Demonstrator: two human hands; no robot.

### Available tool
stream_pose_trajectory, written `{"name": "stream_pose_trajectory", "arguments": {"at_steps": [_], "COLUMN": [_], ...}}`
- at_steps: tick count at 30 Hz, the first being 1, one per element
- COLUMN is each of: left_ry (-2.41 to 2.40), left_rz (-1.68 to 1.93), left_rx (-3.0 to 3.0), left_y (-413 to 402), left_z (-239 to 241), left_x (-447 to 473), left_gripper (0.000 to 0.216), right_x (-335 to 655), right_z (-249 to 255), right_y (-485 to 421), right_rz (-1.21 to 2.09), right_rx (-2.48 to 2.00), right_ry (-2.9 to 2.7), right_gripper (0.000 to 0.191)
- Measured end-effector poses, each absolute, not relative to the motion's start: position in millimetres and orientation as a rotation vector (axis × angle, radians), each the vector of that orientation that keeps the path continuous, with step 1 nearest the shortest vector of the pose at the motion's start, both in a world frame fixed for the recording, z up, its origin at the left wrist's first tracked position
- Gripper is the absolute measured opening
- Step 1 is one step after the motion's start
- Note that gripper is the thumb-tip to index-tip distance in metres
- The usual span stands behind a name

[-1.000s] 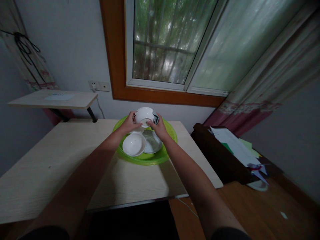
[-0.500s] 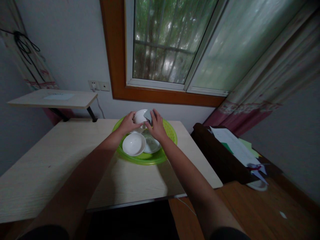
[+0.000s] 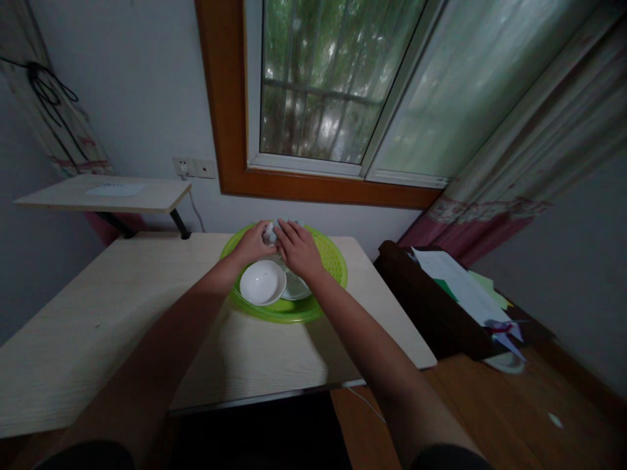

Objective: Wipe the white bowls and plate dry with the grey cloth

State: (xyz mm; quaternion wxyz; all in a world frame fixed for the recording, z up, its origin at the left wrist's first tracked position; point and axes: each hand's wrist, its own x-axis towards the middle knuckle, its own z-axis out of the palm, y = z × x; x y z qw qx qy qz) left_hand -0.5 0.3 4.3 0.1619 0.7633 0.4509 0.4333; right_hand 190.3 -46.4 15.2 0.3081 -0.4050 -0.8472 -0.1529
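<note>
Both your hands meet over the green basin (image 3: 336, 264): your left hand (image 3: 251, 245) pinches a bowl (image 3: 269, 235), seemingly steadying it; your right hand (image 3: 300, 250) covers it, grip unclear.

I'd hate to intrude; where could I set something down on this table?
Widest bare patch: the tabletop between raised shelf and left forearm. Smaller: between the green basin and the tabletop's right edge. Crowded: the basin's middle, with dishes, left hand and right hand.
</note>
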Motion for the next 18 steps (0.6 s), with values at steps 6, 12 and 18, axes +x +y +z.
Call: {"name": "stream_pose_trajectory", "arguments": {"at_steps": [6, 12, 18], "left_ry": [1.239, 1.280, 1.246], "left_rz": [1.283, 1.308, 1.416], "left_rx": [2.170, 1.998, 1.824], "left_y": [-0.4, 2.7, 13.4], "left_z": [3.5, 2.3, -3.5], "left_x": [1.3, -3.2, -10.3], "left_gripper": [0.058, 0.067, 0.070], "right_x": [193.8, 207.7, 211.3], "right_z": [14.9, 4.0, -3.2], "right_y": [-36.8, -20.2, -16.6], "right_rz": [-0.255, -0.005, 0.170], "right_rx": [-1.050, -1.097, -1.226], "right_ry": [-2.093, -1.842, -1.749], "right_gripper": [0.047, 0.047, 0.047]}}
